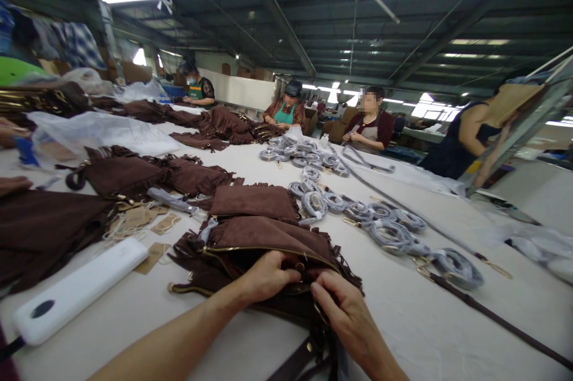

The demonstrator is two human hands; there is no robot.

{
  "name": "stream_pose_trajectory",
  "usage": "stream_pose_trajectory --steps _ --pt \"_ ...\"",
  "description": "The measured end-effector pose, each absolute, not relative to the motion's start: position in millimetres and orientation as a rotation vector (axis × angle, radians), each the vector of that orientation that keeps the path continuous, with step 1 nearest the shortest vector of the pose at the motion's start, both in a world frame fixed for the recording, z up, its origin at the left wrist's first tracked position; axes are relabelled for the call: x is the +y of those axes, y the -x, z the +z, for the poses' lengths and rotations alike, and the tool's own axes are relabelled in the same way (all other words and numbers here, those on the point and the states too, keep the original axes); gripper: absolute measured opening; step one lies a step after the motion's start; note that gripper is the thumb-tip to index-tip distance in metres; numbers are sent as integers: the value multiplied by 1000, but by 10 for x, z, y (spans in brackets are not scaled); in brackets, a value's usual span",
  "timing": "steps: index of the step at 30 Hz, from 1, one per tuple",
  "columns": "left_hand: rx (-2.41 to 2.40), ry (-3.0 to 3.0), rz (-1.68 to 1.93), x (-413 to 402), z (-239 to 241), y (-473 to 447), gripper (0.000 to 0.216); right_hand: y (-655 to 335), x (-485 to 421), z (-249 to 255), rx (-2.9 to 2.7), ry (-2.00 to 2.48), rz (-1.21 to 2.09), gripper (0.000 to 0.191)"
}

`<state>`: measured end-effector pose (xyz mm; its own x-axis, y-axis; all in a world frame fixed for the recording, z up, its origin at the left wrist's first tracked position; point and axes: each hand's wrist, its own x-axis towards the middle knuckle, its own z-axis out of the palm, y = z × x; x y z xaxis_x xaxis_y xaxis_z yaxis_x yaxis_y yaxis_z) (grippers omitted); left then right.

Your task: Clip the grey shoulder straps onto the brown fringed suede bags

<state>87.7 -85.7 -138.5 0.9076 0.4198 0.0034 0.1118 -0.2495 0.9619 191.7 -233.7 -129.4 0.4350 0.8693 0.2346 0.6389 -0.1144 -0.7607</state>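
A dark brown suede bag [273, 236] with fringed sides lies in front of me, its gold zip open along the top. My left hand [267, 276] is closed at the bag's mouth, thumb and fingers gripping inside the opening; the fingertips are partly hidden. At the right end of the opening, my right hand [342, 303] is closed on the bag's edge. A small round metal piece shows between the hands. Dark straps [298, 362] hang from the bag beneath my right hand. Just beyond lies another brown pouch [253, 200].
Wrapped grey coiled straps [391, 234] run along the table's right side. Tan tags [152, 257] and a white handheld device [80, 291] lie left. More brown bags [125, 175] are heaped beyond. Several people work around, including one in a green apron [285, 113]; another person's hand [13, 185] enters left.
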Motion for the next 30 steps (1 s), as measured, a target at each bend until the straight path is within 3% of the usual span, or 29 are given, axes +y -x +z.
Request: stream_pose_trajectory --steps 7,17,30 --pt "347 -1713 479 -870 -1406 -859 36 -1804 -2352 -1182 -1380 1969 367 23" --pt "220 -1809 538 -887 -1390 -854 37 -1797 -2310 -1293 -1317 2062 238 25" --pt "309 -1620 384 -793 -1409 -864 7 -1809 -2291 -1336 -1361 2044 142 29"
